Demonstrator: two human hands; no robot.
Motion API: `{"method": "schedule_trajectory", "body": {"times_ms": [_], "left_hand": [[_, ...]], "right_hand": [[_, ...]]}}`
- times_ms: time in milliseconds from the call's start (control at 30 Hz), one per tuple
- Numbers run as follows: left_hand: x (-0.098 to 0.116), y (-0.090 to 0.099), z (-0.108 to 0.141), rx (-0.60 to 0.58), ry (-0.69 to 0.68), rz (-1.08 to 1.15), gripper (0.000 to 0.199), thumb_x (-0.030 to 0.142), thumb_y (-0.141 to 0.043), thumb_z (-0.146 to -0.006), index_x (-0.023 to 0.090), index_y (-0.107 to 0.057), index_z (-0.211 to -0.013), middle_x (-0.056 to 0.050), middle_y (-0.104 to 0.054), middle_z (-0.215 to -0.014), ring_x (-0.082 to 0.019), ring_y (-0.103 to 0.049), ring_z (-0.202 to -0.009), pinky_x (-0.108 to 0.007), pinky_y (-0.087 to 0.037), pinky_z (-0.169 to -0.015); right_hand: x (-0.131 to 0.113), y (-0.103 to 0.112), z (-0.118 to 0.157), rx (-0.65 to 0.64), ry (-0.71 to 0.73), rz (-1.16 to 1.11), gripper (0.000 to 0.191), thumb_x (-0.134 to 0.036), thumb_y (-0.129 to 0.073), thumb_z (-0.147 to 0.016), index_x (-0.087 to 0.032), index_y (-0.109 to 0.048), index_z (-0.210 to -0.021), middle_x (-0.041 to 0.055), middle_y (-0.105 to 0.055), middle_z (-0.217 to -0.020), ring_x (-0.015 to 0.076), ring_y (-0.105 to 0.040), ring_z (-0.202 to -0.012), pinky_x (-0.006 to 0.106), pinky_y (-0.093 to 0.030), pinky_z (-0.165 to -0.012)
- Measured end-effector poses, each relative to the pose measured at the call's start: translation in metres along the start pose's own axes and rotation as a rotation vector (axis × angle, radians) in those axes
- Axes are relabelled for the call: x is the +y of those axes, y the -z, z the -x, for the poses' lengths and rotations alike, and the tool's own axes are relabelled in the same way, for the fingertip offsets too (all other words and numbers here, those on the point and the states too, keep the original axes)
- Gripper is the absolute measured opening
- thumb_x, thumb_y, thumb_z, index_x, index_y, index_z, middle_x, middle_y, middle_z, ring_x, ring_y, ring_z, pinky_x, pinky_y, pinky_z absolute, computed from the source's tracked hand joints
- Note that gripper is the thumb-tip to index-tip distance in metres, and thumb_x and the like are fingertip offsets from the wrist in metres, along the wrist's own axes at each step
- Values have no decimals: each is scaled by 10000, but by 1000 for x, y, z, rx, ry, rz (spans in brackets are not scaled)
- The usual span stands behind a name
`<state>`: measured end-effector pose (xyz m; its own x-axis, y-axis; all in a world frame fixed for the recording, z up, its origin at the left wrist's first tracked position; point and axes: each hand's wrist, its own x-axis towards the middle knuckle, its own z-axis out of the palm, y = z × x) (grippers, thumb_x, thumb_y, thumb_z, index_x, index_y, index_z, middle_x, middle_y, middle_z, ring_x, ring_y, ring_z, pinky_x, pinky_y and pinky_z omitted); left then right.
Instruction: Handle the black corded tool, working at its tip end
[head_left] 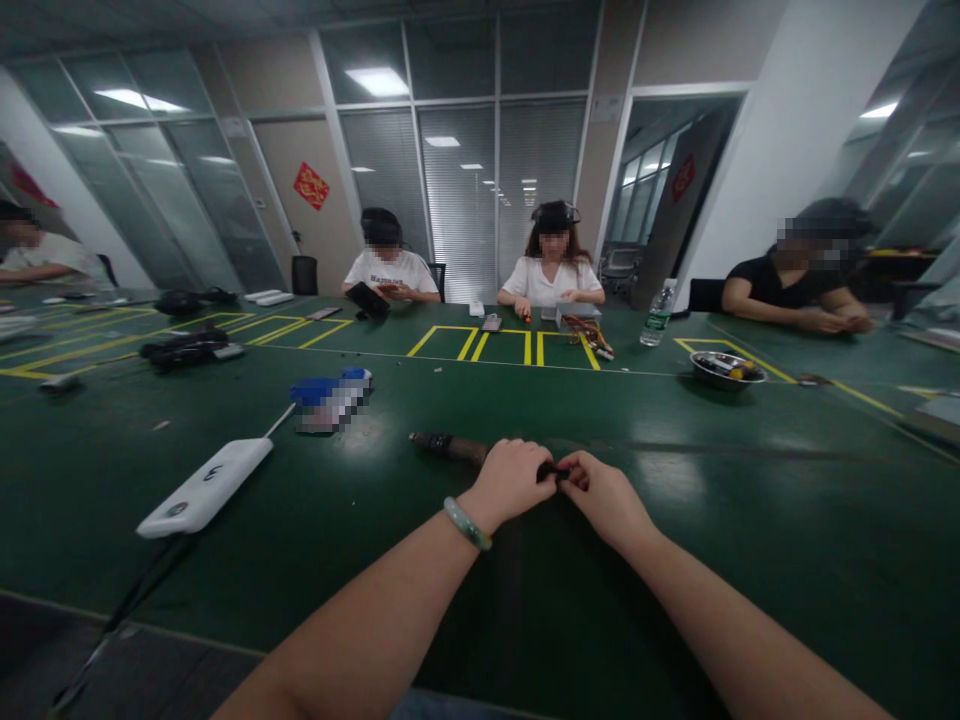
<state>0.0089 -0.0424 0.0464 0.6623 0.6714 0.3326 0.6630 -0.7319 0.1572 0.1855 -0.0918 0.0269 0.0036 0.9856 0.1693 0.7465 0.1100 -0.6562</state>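
Note:
A dark electric screwdriver point(457, 449) lies across the green table in front of me, its narrow tip pointing left. My left hand point(517, 475) is closed over its rear end, so that part is hidden. A small black piece point(553, 470) shows between my two hands; whether it is the tool's tail or a cord plug I cannot tell. The fingertips of my right hand point(596, 492) are pinched on this black piece from the right. A green bangle point(466, 524) circles my left wrist.
A white power bank point(206, 487) with cables lies at left, near a blue-and-white blurred item point(334, 400). A metal bowl of parts point(727, 370) and a water bottle point(658, 315) stand at right. Several people sit across the green table point(300, 560), which bears yellow tape.

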Motion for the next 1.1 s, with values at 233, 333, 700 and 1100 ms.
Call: {"method": "schedule_trajectory", "body": {"times_ms": [233, 333, 700, 1100], "left_hand": [[1, -2, -3, 27, 40, -6, 186, 391, -602, -834, 251, -681, -929, -29, -663, -917, -229, -606, -903, -368, -453, -800], [1, -3, -4, 28, 43, -9, 194, 400, -606, -823, 242, -680, -906, -35, -653, -905, -227, -604, -887, -360, -453, -787], [2, -2, -4, 37, 13, -12, 165, 384, -601, -831, 251, -671, -899, -18, -648, -887, -223, -601, -893, -360, -438, -786], [-2, 1, 3, 48, -23, 49, 185, 373, -599, -849, 245, -654, -971, -14, -666, -957, -211, -595, -929, -352, -427, -851]], "right_hand": [[1, 0, -4, 8, 39, 155, 213, -206, -548, -851, -226, -620, -1051, -8, -659, -827, 157, -610, -779, 270, -425, -734], [0, -1, -4, 15, 69, 254, 269, -175, -534, -866, -222, -607, -1121, 6, -674, -885, 170, -620, -834, 284, -422, -783], [-7, -4, -5, 70, 131, 542, 221, -209, -496, -928, -207, -681, -1048, 94, -597, -1075, 221, -582, -958, 325, -398, -904], [-14, 26, 12, -66, -156, 521, 249, -404, -708, -807, -182, -632, -890, 64, -650, -912, 233, -609, -852, 314, -399, -724]]}}
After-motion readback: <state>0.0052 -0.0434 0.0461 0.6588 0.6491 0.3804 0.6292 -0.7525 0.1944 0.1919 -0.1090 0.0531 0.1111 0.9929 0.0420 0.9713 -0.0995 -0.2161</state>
